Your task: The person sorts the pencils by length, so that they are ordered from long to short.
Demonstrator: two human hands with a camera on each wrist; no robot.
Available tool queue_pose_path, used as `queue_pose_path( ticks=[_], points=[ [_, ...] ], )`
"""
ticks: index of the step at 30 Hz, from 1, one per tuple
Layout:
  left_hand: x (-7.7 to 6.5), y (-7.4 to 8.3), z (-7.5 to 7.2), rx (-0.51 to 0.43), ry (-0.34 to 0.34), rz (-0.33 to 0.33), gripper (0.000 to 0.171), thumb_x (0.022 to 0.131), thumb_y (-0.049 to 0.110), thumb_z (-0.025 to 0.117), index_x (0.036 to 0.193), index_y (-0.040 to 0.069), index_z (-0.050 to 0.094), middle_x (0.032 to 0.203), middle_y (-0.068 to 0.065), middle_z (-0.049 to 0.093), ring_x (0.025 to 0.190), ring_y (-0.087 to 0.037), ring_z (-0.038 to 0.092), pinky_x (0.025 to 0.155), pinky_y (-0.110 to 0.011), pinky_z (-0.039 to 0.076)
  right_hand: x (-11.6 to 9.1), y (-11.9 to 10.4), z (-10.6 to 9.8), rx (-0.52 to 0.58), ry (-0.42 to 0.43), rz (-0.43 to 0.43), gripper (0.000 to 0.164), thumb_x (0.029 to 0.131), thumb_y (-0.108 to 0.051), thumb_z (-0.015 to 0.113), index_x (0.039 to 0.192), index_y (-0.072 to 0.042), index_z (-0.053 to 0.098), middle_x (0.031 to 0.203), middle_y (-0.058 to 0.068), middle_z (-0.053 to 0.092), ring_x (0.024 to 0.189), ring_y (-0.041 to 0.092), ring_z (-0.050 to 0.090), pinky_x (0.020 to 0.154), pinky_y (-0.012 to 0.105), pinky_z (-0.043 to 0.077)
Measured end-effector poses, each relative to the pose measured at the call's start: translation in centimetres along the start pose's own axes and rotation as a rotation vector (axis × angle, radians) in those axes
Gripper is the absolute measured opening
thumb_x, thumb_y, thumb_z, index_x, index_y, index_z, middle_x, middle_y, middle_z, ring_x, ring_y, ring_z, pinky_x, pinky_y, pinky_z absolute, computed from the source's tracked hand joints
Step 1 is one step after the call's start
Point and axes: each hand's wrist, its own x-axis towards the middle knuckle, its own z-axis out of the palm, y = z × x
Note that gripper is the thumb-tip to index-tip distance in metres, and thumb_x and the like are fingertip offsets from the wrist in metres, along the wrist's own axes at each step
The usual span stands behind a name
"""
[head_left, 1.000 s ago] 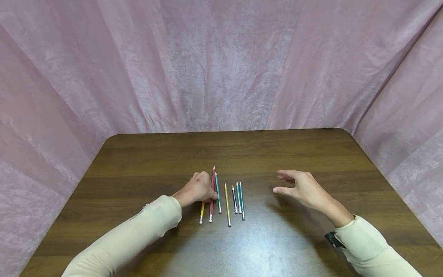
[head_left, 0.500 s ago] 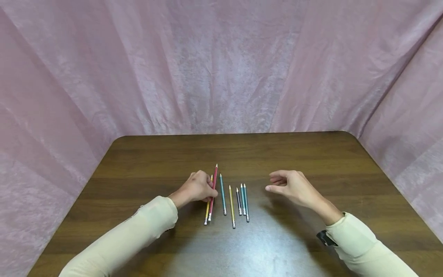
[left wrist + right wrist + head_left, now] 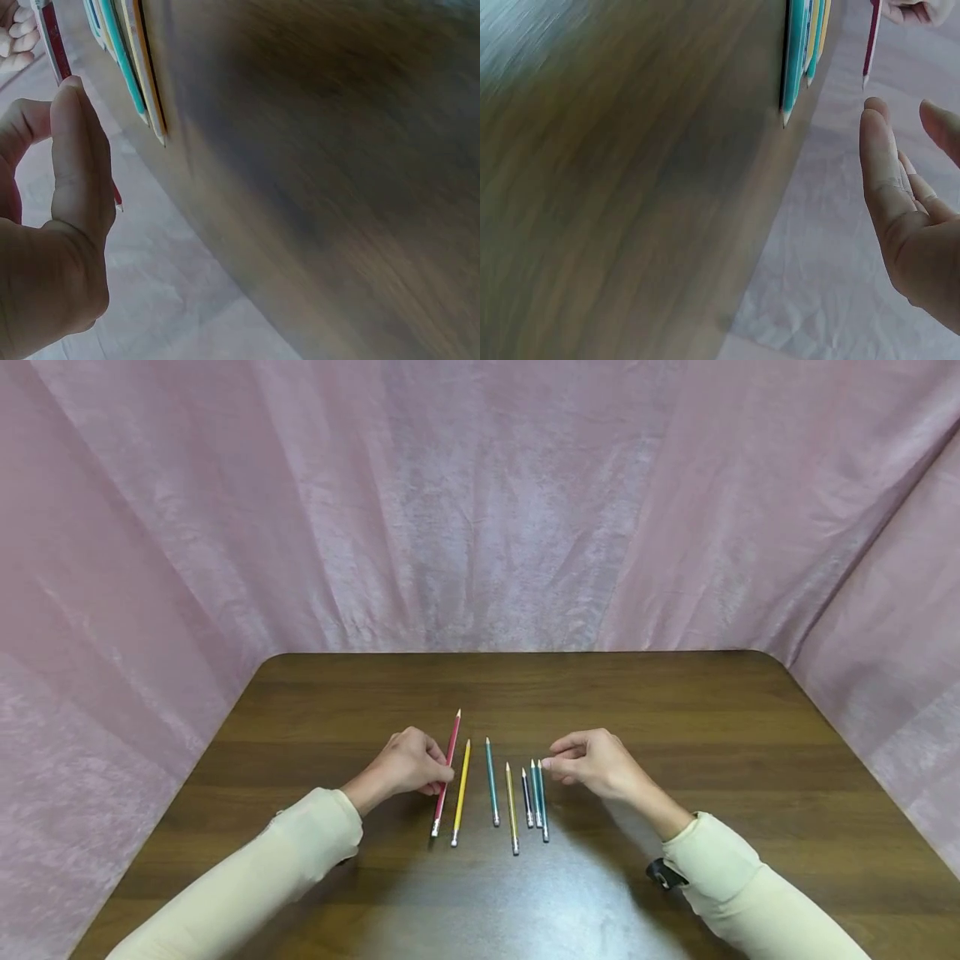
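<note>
- Pink curtain hung beyond the wooden table.
- Remotely, I watched the left hand pinch the red pencil at left.
- Six other pencils lay between it and the right hand, fingers parted.

A sharpened red pencil slants in the left hand's pinch beside a yellow pencil, while the rightmost teal pencil lies flat near the right hand.
</note>
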Motion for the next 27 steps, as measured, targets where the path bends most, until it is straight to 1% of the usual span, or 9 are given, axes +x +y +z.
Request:
queue_pose_path(
  ticks=[2,5,9,12,18,22,27],
  points=[
    [-0.2,-0.3,-0.4,-0.009,0.005,-0.005,0.006,0.077,-0.002,0.073,0.075,-0.001,0.068,0.059,-0.006,0.068,0.054,-0.014,0.067,0.054,-0.027,0.06,0.4,-0.1,0.6,0.026,-0.013,0.017,0.037,0.09,-0.013,0.075,0.115,0.013,0.064,0.094,0.02,0.074,0.077,0.034,0.074,0.073,0.041,0.063],
    [-0.5,-0.8,-1.0,-0.032,0.006,-0.007,0.005,0.077,-0.003,0.073,0.076,-0.002,0.068,0.061,-0.007,0.069,0.055,-0.015,0.068,0.055,-0.028,0.061,1.0,-0.3,1.6,0.079,-0.041,0.025,0.036,0.091,-0.01,0.073,0.115,0.016,0.062,0.093,0.023,0.073,0.08,0.036,0.074,0.073,0.041,0.063],
    [-0.9,-1.3,-1.8,-0.049,0.01,-0.01,0.004,0.078,-0.003,0.073,0.077,-0.003,0.069,0.062,-0.008,0.069,0.056,-0.016,0.068,0.056,-0.028,0.061,1.8,-0.6,2.9,0.129,-0.069,0.035,0.035,0.091,-0.008,0.073,0.113,0.018,0.062,0.088,0.024,0.073,0.08,0.036,0.073,0.072,0.04,0.063],
    [-1.2,-1.8,-2.3,-0.056,0.015,-0.024,0.004,0.078,-0.002,0.073,0.077,-0.002,0.069,0.063,-0.008,0.069,0.056,-0.016,0.068,0.057,-0.03,0.062,2.3,-1.0,3.9,0.131,-0.081,0.048,0.034,0.091,-0.008,0.073,0.111,0.016,0.063,0.084,0.022,0.073,0.078,0.034,0.074,0.07,0.039,0.063],
    [-1.8,-2.3,-3.3,-0.059,0.014,-0.038,0.003,0.079,-0.002,0.072,0.079,-0.003,0.069,0.064,-0.008,0.069,0.057,-0.016,0.068,0.061,-0.034,0.063,3.4,-1.9,5.9,0.172,-0.114,0.087,0.03,0.091,-0.006,0.073,0.109,0.017,0.065,0.087,0.025,0.073,0.077,0.03,0.074,0.07,0.037,0.063],
    [-2.2,-2.5,-3.8,-0.057,0.013,-0.041,0.003,0.08,-0.002,0.072,0.08,-0.003,0.069,0.066,-0.009,0.07,0.058,-0.016,0.069,0.06,-0.032,0.062,3.9,-2.6,7.0,0.175,-0.123,0.115,0.025,0.09,-0.006,0.073,0.104,0.014,0.068,0.084,0.022,0.073,0.073,0.025,0.073,0.069,0.036,0.063],
    [-2.6,-2.7,-4.2,-0.056,0.022,-0.047,0.003,0.08,-0.002,0.073,0.08,-0.003,0.07,0.065,-0.008,0.07,0.057,-0.016,0.068,0.058,-0.029,0.062,4.8,-3.2,8.2,0.214,-0.135,0.155,0.019,0.089,-0.004,0.074,0.098,0.013,0.069,0.079,0.02,0.072,0.068,0.023,0.073,0.068,0.034,0.063]
  ],
)
